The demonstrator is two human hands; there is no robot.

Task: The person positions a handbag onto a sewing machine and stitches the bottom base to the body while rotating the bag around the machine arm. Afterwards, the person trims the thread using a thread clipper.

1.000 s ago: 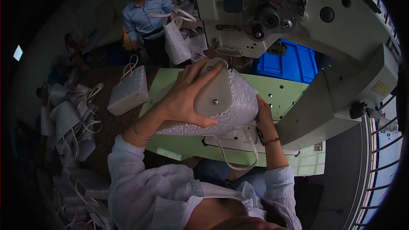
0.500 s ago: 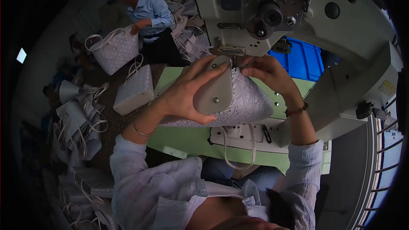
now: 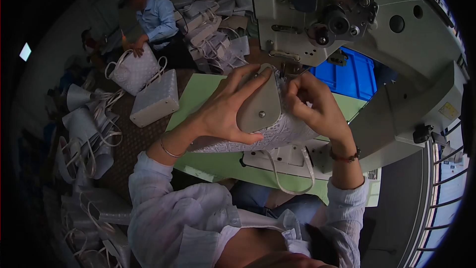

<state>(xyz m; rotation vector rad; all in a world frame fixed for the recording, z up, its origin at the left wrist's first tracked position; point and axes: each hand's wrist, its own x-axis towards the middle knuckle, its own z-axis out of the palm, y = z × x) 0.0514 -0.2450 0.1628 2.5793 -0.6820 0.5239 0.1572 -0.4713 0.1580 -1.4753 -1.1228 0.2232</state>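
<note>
A white quilted handbag [image 3: 285,134] lies tilted on its side under the head of a sewing machine [image 3: 297,44]. Its smooth base [image 3: 265,101], with metal studs, faces me. My left hand [image 3: 223,114] grips the bag, fingers spread over the base and thumb along its lower edge. The corner of the bag sits by the needle and presser foot [image 3: 283,69]. Close to that corner, on the right, my right hand [image 3: 320,109] has its fingers curled and pinched; what they hold, if anything, is hidden. A bag handle [image 3: 292,191] hangs down in front of the machine bed.
The machine stands on a light green table [image 3: 198,94]. Behind its arm is a blue crate [image 3: 349,74]. At the left stand finished-looking bags [image 3: 156,101] and piled bag parts [image 3: 91,134]. A co-worker [image 3: 158,20] handles another bag [image 3: 133,72] beside a large heap [image 3: 213,34].
My right hand has drawn back from the needle toward me, its fingers curling more. The view has shifted slightly. The co-worker's hands and bag have moved lower.
</note>
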